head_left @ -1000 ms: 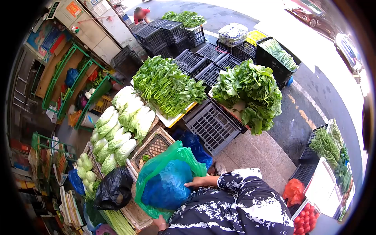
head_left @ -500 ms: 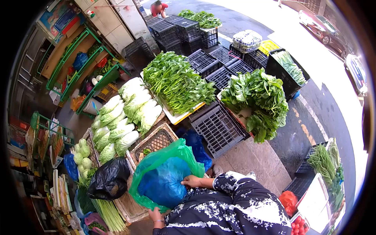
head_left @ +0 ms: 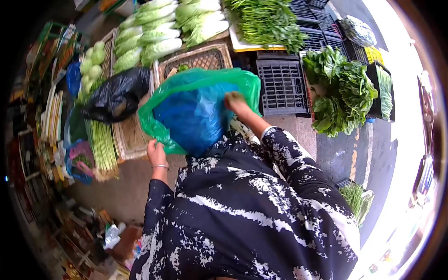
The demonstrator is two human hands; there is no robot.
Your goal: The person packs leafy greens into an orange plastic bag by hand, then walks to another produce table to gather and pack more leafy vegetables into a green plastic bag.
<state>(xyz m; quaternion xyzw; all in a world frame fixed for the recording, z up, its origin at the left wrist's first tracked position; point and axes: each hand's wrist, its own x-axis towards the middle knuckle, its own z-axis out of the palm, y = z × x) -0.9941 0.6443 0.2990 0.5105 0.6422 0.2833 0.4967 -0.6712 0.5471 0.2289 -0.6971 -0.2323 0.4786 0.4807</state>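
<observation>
My left hand (head_left: pixel 157 153) pinches the green bag (head_left: pixel 147 112), mid-frame — my right hand (head_left: pixel 236 101), beside the blue bag (head_left: pixel 189 116), blurs; grip unclear.

One green bag (head_left: pixel 154 112) has one blue bag (head_left: pixel 193 116) in it, with one left hand (head_left: pixel 157 153) and one right hand (head_left: pixel 237 102) at the green bag. Left of it: one black bag (head_left: pixel 116 95). Farther left: one pink bag (head_left: pixel 82 156).

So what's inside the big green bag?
Inside the green bag there's a blue plastic bag. You can't see what's in the blue one, or the bottom of the green one, because the blue plastic covers them.
</observation>
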